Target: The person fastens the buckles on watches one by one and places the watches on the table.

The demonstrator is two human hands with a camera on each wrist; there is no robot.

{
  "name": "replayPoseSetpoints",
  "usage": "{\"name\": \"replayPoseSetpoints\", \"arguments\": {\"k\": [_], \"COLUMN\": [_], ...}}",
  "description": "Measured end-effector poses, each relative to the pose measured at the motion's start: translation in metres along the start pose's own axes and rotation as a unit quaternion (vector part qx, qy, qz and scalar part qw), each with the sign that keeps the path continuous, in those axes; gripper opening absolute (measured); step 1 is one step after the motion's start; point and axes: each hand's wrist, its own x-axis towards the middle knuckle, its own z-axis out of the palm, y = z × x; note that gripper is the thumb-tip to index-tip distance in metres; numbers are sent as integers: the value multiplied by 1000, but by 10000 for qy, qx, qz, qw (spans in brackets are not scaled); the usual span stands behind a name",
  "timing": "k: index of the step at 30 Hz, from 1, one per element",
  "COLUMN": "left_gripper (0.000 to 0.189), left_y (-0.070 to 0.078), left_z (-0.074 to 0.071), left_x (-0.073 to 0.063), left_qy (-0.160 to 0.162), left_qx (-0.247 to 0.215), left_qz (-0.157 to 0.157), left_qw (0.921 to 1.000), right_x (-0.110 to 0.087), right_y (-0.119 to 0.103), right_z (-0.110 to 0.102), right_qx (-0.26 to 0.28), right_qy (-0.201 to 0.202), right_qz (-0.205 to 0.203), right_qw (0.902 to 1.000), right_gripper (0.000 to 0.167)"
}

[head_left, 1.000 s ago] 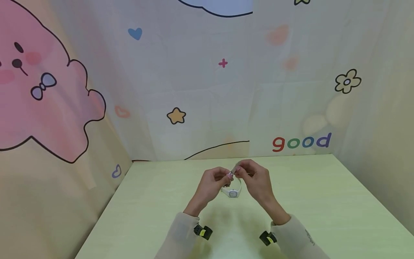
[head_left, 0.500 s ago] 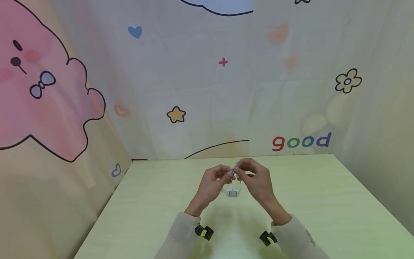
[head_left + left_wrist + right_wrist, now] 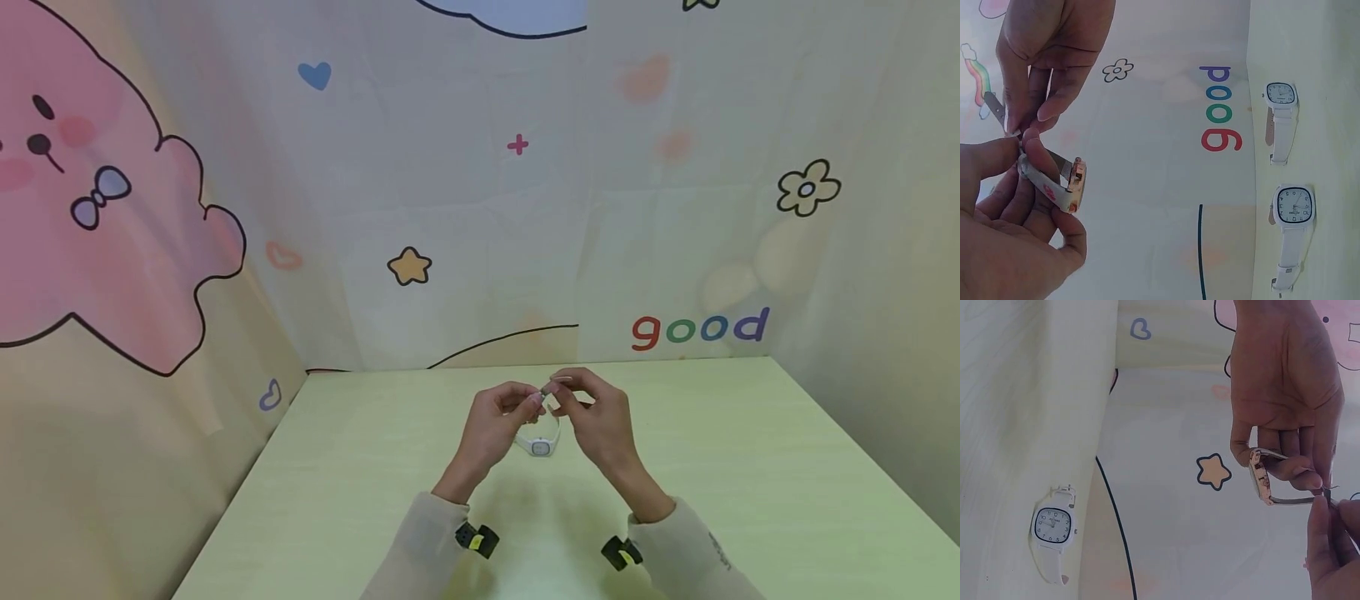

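My left hand (image 3: 491, 423) and right hand (image 3: 596, 423) meet over the far half of the table. They hold a wristwatch (image 3: 1075, 184) with a rose-gold case and a pale strap with a grey-brown inner side. The strap forms a loop, and fingers of my left hand pass through it in the right wrist view. My left thumb and fingers pinch the strap where its two ends meet. Opposite, my right thumb and forefinger pinch a strap end (image 3: 995, 107), which sticks out past them. Fingertips hide the buckle area.
Beyond the hands a white watch (image 3: 540, 447) lies on the pale green table (image 3: 337, 500). In the left wrist view two white watches show, one nearer (image 3: 1295, 206) and one farther (image 3: 1282, 94). A printed curtain (image 3: 480, 192) hangs behind the table.
The strap end at my right fingers pointed upward earlier and now lies over to the right. The rose-gold case, visible below my left fingers at first, is now mostly hidden in the head view.
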Motion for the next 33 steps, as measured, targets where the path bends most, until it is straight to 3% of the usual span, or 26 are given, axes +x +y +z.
{"name": "replayPoseSetpoints", "arguments": {"k": [6, 15, 33], "left_gripper": [20, 19, 23], "left_y": [2, 1, 3], "left_z": [1, 0, 2], "left_x": [-1, -1, -3], "left_qy": [96, 82, 176], "left_qx": [280, 279, 292], "left_qz": [34, -116, 15], "left_qw": [9996, 9995, 9994], "right_x": [0, 0, -2], "right_y": [3, 4, -1], "right_z": [0, 0, -2], "right_qx": [5, 234, 492], "right_qy": [12, -148, -173], "right_qz": [-152, -163, 275], "right_qw": [9999, 9995, 9983], "right_gripper": [13, 11, 19]}}
